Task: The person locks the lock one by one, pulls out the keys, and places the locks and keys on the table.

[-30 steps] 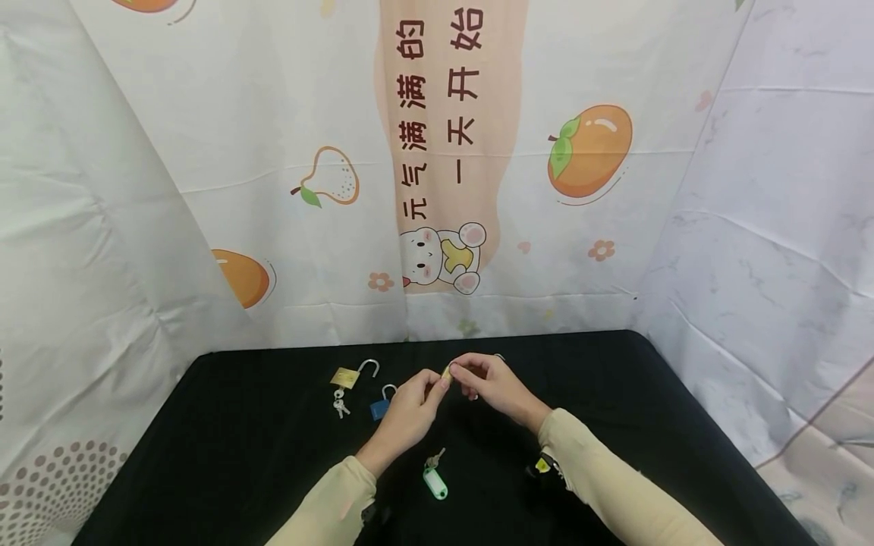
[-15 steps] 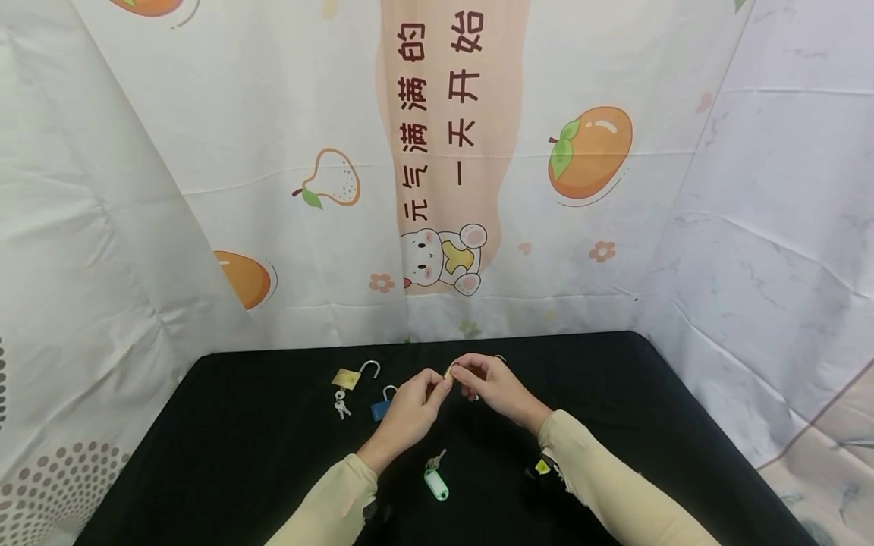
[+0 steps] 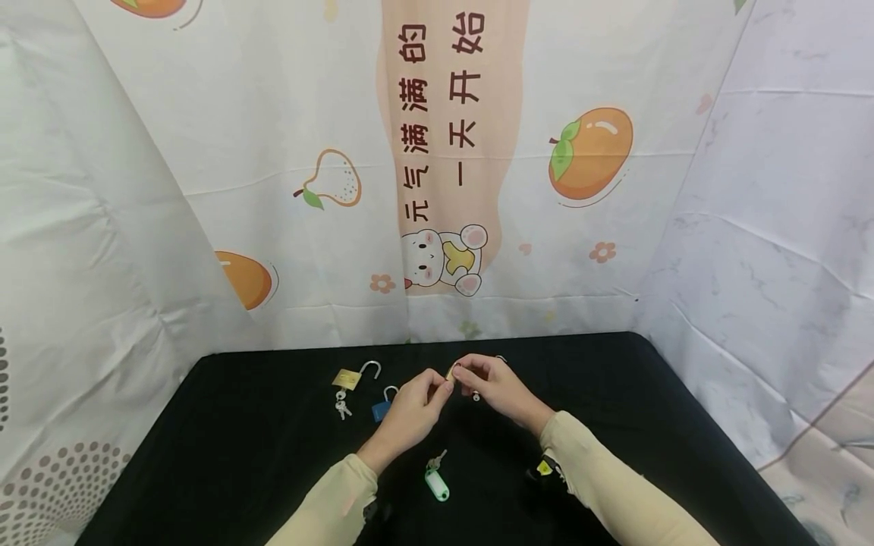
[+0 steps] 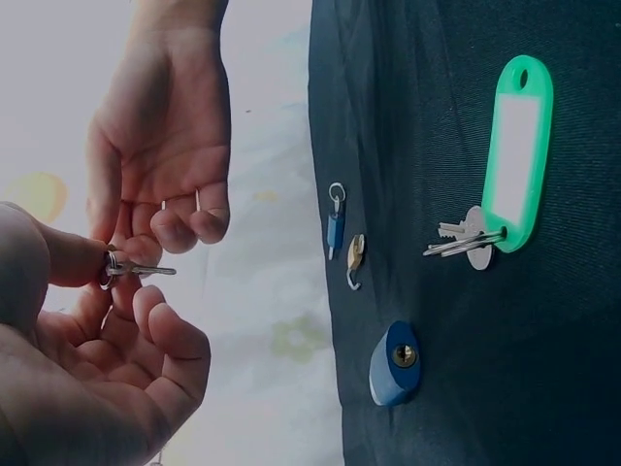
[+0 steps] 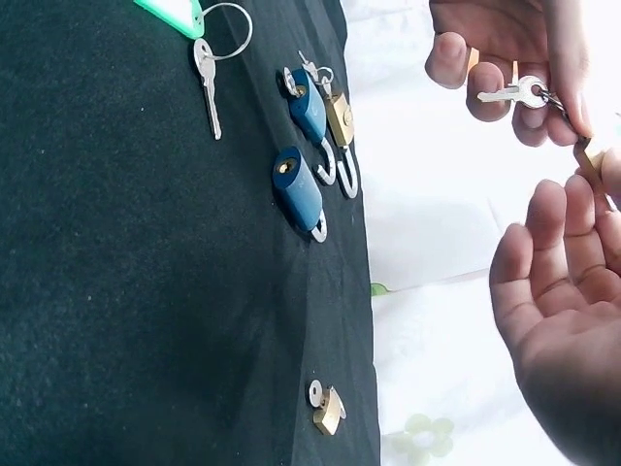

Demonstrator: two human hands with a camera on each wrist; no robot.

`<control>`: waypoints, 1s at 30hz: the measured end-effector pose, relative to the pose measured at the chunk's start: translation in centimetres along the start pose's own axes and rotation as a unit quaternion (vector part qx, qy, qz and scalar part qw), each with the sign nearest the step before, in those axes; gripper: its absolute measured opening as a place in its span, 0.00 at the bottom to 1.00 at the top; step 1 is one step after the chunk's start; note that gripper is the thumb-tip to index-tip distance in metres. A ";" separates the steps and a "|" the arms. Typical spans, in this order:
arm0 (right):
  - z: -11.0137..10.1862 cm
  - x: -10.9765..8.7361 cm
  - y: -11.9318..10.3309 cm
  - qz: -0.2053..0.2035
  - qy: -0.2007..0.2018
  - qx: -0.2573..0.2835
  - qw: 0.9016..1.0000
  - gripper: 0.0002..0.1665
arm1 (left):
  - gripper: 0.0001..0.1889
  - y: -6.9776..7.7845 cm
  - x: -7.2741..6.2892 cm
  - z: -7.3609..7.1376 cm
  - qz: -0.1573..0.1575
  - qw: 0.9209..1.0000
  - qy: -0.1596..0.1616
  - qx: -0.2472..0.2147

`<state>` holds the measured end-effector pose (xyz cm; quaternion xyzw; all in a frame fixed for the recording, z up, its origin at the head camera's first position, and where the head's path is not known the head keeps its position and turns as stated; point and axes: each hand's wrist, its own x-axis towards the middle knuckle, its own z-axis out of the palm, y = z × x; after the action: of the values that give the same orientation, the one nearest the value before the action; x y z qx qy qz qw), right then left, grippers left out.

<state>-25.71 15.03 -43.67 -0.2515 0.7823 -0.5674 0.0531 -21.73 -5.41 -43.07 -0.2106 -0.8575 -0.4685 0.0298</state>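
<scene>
Raised over the black table, my left hand (image 3: 408,403) and right hand (image 3: 497,388) meet at the fingertips around a small brass padlock (image 3: 450,372). The left thumb and forefinger pinch its body, and the right thumb and forefinger pinch its other end. Much of the padlock is hidden by fingers. From where the hands meet, a silver key (image 5: 514,92) on a small ring hangs down; the left wrist view shows this key (image 4: 147,270) too. The right hand's other fingers curl loosely beneath.
At the back left lie an unlocked brass padlock (image 3: 346,379) with keys (image 3: 342,406) and a blue padlock (image 3: 381,410). A green key tag (image 3: 437,485) with keys lies nearer the front. Another brass padlock (image 5: 328,413) shows in the right wrist view. Patterned curtains enclose the table.
Both hands stay almost in place, still pinching the brass padlock. A small silver piece below the right hand shows slightly more than before.
</scene>
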 end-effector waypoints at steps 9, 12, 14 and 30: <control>-2.5 0.5 0.0 0.015 0.135 0.111 0.985 0.22 | 0.09 0.1 -0.5 0.4 0.029 0.999 -0.024 0.017; -3.6 0.4 -0.3 0.018 0.148 0.094 0.984 0.23 | 0.08 -0.1 -0.8 0.4 0.019 0.999 -0.024 0.011; -3.8 0.3 -0.6 0.017 0.124 0.074 0.989 0.22 | 0.08 -0.2 -0.8 0.3 0.016 1.000 -0.017 0.000; -3.8 -0.1 0.4 0.067 0.100 0.062 0.991 0.23 | 0.04 0.3 -0.7 3.1 0.009 0.994 -0.083 -0.066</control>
<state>-27.12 18.43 -42.72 -0.1365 0.7622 -0.6321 0.0282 -20.51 -2.98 -44.76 -0.2579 -0.8222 -0.5048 -0.0510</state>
